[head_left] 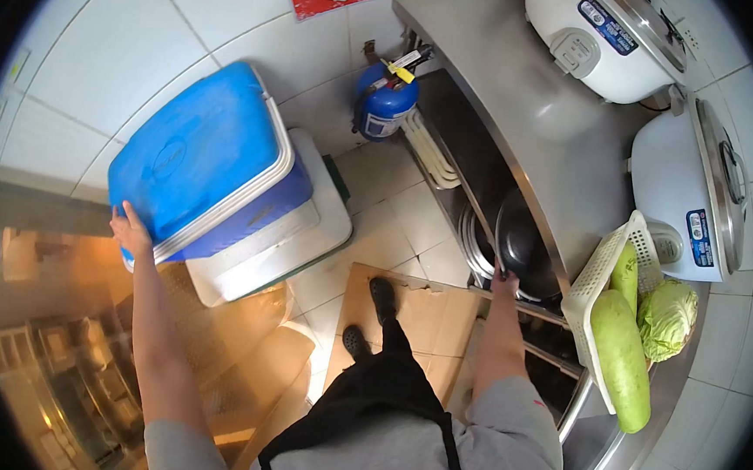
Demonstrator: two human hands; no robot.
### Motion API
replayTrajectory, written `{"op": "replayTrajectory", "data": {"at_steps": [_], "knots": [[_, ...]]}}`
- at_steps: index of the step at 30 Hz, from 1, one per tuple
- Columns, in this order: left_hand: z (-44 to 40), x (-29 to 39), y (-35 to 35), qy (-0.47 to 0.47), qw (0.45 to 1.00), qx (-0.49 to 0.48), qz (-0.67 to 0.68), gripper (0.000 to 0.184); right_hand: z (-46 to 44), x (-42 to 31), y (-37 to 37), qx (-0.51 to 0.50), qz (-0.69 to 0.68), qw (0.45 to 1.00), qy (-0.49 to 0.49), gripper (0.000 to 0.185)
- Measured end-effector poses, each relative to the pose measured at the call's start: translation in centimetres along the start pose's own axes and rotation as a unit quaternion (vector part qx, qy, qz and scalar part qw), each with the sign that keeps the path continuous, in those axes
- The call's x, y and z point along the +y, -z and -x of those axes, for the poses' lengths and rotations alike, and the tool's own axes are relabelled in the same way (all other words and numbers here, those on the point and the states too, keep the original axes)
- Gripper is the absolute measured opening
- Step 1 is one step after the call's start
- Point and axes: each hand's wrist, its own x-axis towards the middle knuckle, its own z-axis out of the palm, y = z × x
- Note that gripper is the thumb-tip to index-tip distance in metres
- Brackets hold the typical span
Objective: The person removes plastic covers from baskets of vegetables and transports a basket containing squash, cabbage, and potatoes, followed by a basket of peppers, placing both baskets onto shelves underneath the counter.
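My left hand rests on the near corner of a blue cooler box lid, its visible fingers stretched out. The cooler's blue body sits on top of another box with a white-grey lid. On the other side, my right hand is closed at the handle of a black pan on the shelf under the steel counter. Part of the pan and most of the right fingers are hidden by the counter edge and the hand itself.
Two rice cookers stand on the steel counter. A cream basket holds green gourds and a cabbage. A blue fire extinguisher is by the wall. Flattened cardboard covers floor tiles underfoot.
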Motion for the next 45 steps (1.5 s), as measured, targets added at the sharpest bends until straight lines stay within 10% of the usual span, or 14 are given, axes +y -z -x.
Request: {"op": "replayTrajectory", "data": {"at_steps": [7,9,11,17,21,24,26,28,31,35,39,42,43,45], "knots": [[13.8,2.8,11.9,-0.019,0.933,-0.106,0.345,0.059,5.7,2.0,2.7,-0.112,0.000,0.975,-0.190,0.035],[20.3,-5.5,12.7,-0.088,0.961,-0.238,0.106,0.061,10.5,3.4,4.2,-0.148,0.095,0.957,-0.231,0.034],[29.7,-8.0,16.6,0.033,0.938,-0.337,0.074,0.044,15.7,3.2,5.2,-0.155,0.187,0.926,-0.289,0.036],[49.8,-25.3,29.7,0.147,0.736,-0.655,-0.089,0.038,33.4,2.2,0.8,-0.344,0.384,0.827,-0.226,0.037],[52.2,-28.9,30.9,0.214,0.719,-0.654,-0.097,0.037,43.3,3.1,-6.2,-0.496,0.426,0.719,-0.234,0.035],[51.0,-28.3,25.9,0.127,0.807,-0.576,-0.038,0.039,49.0,8.1,-9.6,-0.541,0.402,0.688,-0.268,0.036],[48.1,-23.7,24.7,0.046,0.859,-0.509,-0.033,0.039,50.9,13.0,-10.7,-0.563,0.391,0.667,-0.293,0.035],[45.9,-19.1,23.2,0.293,0.788,-0.529,0.114,0.043,52.2,18.1,-11.1,-0.561,0.394,0.648,-0.331,0.035],[42.2,-10.3,24.4,0.198,0.803,-0.558,0.076,0.048,52.6,25.8,-10.1,-0.584,0.390,0.621,-0.347,0.036],[41.9,-7.2,24.9,0.100,0.841,-0.513,0.140,0.064,55.7,29.9,-9.7,-0.505,0.357,0.714,-0.327,0.041],[43.3,-10.4,23.4,0.156,0.838,-0.501,0.152,0.063,53.6,28.5,-6.9,-0.620,0.414,0.602,-0.285,0.038],[43.8,-12.8,21.6,0.128,0.837,-0.519,0.121,0.053,45.7,26.2,-1.4,-0.824,0.466,0.323,-0.001,0.021],[44.6,-14.7,19.7,0.071,0.846,-0.523,0.075,0.048,42.0,24.6,1.2,-0.742,0.578,0.301,-0.154,0.022],[46.0,-19.0,17.2,-0.173,0.792,-0.579,-0.081,0.033,35.0,18.9,6.1,-0.643,0.737,0.195,-0.069,0.024]]}}
